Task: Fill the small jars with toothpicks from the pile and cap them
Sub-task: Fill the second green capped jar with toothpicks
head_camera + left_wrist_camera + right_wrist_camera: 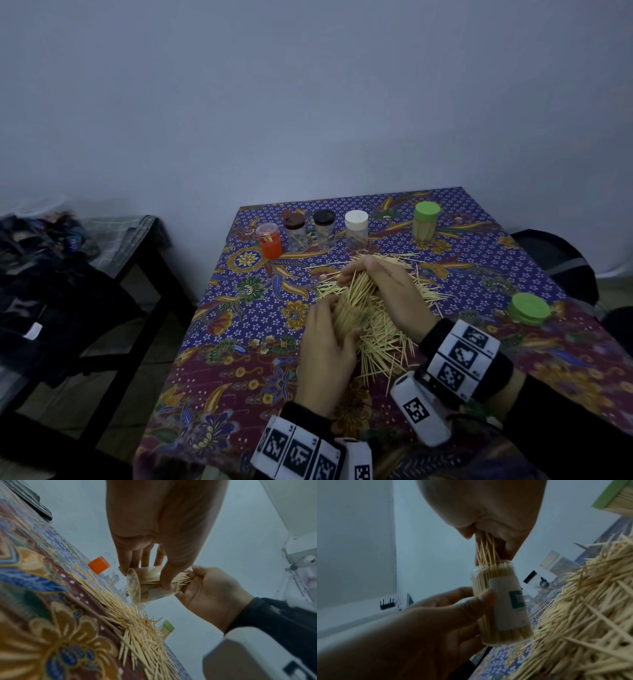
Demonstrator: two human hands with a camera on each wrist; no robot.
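My left hand (329,337) grips a clear labelled jar (346,317), tilted and packed with toothpicks, just above the pile (388,337). My right hand (375,275) pinches a bundle of toothpicks (486,551) whose tips stand in the jar's mouth. In the right wrist view the jar (502,601) looks nearly full, and my left thumb lies against its side. The left wrist view shows the jar (149,588) from its base, with my right hand (205,588) behind its mouth. A loose green lid (529,308) lies to the right of the pile.
A row of jars stands at the back of the patterned tablecloth (239,342): an orange one (269,241), a brown-capped one (294,231), a black-capped one (324,228), a white-capped one (356,226), and a green-capped full one (425,219). A dark bench with clothes (68,260) stands to the left.
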